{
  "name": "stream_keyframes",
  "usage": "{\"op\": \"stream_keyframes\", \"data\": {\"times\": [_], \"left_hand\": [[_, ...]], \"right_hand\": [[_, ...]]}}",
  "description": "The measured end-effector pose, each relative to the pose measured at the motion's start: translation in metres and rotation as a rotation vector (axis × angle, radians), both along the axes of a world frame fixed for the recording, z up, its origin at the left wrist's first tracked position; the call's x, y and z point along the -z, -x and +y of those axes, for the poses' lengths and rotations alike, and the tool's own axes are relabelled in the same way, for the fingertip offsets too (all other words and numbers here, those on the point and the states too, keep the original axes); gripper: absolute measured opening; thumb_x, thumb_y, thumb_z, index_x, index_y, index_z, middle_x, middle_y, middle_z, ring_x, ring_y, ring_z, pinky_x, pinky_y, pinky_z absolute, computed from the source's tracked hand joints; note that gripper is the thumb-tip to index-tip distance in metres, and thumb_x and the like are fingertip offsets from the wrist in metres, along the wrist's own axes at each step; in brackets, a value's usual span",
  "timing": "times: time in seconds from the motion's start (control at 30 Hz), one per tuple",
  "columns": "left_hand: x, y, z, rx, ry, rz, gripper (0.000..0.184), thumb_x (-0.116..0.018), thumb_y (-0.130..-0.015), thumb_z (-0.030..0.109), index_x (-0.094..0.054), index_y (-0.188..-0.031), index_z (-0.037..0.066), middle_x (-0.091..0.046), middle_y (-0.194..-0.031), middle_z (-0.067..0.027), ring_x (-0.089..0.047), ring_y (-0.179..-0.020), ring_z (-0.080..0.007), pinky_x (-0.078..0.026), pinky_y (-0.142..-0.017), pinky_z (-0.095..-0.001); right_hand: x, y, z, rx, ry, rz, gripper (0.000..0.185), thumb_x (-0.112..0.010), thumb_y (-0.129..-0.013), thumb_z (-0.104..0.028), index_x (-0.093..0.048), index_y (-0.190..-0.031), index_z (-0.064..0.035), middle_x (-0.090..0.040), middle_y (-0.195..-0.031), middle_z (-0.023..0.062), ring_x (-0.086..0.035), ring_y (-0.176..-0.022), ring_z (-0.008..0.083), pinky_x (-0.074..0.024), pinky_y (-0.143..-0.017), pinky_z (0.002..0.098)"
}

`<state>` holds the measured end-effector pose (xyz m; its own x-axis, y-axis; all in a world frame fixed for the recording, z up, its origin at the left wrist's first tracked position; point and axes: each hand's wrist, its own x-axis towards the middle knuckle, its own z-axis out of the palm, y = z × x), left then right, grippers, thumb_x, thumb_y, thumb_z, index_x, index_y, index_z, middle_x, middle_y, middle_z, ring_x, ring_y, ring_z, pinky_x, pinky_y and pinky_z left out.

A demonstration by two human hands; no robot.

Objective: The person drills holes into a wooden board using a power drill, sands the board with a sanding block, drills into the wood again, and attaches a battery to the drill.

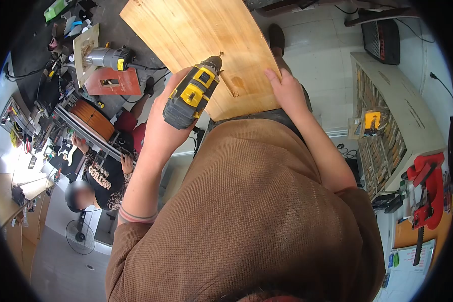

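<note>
My left hand (pixel 172 108) is wrapped round a yellow and black cordless drill (pixel 190 93). The drill's chuck points up and to the right, and its tip is over the face of a light wooden board (pixel 201 30); whether the bit goes into the wood I cannot tell. Thumb on top, my right hand (pixel 290 93) grips the board's right edge, with its other fingers hidden below. A narrow slot or groove and a darker patch (pixel 238 82) show on the board near its lower end. The board lies over my lap.
At upper left, a power tool (pixel 108 58) with a cord and a red plate (pixel 113 82) lie on a cluttered dark bench. Another person (pixel 103 181) is at work beside an orange spool (pixel 91 120). On the right are a shelf unit (pixel 387 131) and a red clamp (pixel 428 189).
</note>
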<state>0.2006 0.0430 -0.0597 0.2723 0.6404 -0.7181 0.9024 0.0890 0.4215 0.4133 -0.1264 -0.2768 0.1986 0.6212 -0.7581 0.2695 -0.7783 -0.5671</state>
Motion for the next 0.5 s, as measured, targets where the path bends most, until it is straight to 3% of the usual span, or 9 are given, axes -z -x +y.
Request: {"op": "stream_keyframes", "data": {"times": [0.03,0.13,0.23,0.5], "left_hand": [[-0.0016,-0.0016,0.0004,-0.014,0.023,0.013,0.063,-0.079,-0.094,0.000,-0.061,-0.154,0.006,-0.076,-0.131,-0.0106,-0.073,-0.120,-0.0207,-0.055,-0.108,-0.0355],[0.0009,0.0009,-0.0008,0.002,-0.006,0.005,0.064,-0.079,-0.094,0.000,-0.060,-0.155,0.006,-0.076,-0.132,-0.0109,-0.073,-0.120,-0.0206,-0.055,-0.109,-0.0358],[0.0050,0.0048,-0.0024,0.033,-0.056,-0.035,0.069,-0.082,-0.089,0.002,-0.058,-0.153,0.013,-0.078,-0.130,-0.0215,-0.073,-0.125,-0.0457,-0.059,-0.103,-0.0458],[0.0048,0.0048,-0.0015,0.039,-0.046,-0.021,0.068,-0.081,-0.089,0.002,-0.059,-0.152,0.012,-0.078,-0.130,-0.0218,-0.073,-0.125,-0.0458,-0.059,-0.103,-0.0450]], "right_hand": [[-0.0003,0.0000,0.0001,-0.001,0.002,-0.001,0.071,-0.061,-0.110,-0.065,-0.074,-0.109,0.0042,-0.078,-0.102,0.0317,-0.076,-0.102,0.0510,-0.0592,-0.091,0.0551],[-0.0013,-0.0004,0.0002,-0.001,-0.003,-0.004,0.070,-0.061,-0.110,-0.065,-0.074,-0.108,0.0041,-0.078,-0.101,0.0314,-0.076,-0.101,0.0508,-0.0595,-0.090,0.0548],[-0.0019,-0.0003,0.0007,0.001,-0.014,-0.008,0.071,-0.061,-0.110,-0.065,-0.074,-0.108,0.0042,-0.079,-0.101,0.0313,-0.076,-0.101,0.0508,-0.0595,-0.090,0.0550],[-0.0025,0.0003,0.0033,-0.021,0.031,-0.011,0.072,-0.060,-0.110,-0.067,-0.073,-0.109,0.0045,-0.079,-0.104,0.0317,-0.075,-0.104,0.0515,-0.0590,-0.093,0.0562]]}}
